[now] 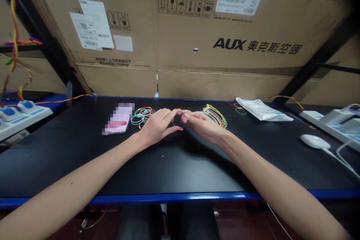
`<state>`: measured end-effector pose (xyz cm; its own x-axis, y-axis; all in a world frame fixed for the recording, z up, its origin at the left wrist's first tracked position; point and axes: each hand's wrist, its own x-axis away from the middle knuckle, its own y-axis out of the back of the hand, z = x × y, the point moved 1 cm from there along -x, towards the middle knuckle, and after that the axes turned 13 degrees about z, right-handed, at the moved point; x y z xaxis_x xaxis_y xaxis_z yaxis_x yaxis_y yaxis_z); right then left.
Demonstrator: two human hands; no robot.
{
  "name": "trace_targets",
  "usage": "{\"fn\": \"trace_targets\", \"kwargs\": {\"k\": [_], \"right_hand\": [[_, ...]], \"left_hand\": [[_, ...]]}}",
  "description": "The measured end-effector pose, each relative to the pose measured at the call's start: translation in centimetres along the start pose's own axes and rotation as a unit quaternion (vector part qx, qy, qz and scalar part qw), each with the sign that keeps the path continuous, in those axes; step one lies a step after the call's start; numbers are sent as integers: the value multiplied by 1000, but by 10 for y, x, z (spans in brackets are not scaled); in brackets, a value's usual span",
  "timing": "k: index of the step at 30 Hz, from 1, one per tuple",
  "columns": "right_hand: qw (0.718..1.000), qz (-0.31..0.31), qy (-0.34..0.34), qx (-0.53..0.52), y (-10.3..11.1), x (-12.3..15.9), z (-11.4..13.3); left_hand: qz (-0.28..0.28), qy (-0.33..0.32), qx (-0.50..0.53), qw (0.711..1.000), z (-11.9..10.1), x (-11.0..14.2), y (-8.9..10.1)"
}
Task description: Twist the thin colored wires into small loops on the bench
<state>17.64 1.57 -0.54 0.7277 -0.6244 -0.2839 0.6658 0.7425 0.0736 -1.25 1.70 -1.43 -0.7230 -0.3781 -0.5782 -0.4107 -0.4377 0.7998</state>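
My left hand (159,124) is over the middle of the black tabletop, its fingers stretched forward and the thumb apart below them. Its fingertips meet those of my right hand (206,125), whose thumb and index finger are pinched together. A thin, dark reddish wire (176,125) curves below the touching fingertips; most of it is hidden by the hands. Beside my left hand lies a loose tangle of coloured wire loops (140,115), partly covered by it. Behind my right hand rests a neater bundle of yellow, white and other coloured wires (216,114).
A phone (120,118) lies left of the wires. A white plastic packet (261,109), a white charger-like piece (315,141) with a cable, and power strips (25,114) line the sides. A big cardboard box (180,37) stands along the back.
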Motion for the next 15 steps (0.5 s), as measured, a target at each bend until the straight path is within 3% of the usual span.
{"fn": "trace_targets", "kwargs": {"k": [5,9,12,15], "right_hand": [[979,-28,-6,200,1,1,4],[900,-110,23,422,-8,2,5],[846,-151,57,508,-15,4,3],[858,-150,57,488,-16,4,5]], "left_hand": [[-19,-3,-40,999,-3,1,-3],[-23,14,-82,996,-9,2,-6],[-23,11,-122,992,-10,2,-8],[-32,0,-138,990,-6,1,-6]]}}
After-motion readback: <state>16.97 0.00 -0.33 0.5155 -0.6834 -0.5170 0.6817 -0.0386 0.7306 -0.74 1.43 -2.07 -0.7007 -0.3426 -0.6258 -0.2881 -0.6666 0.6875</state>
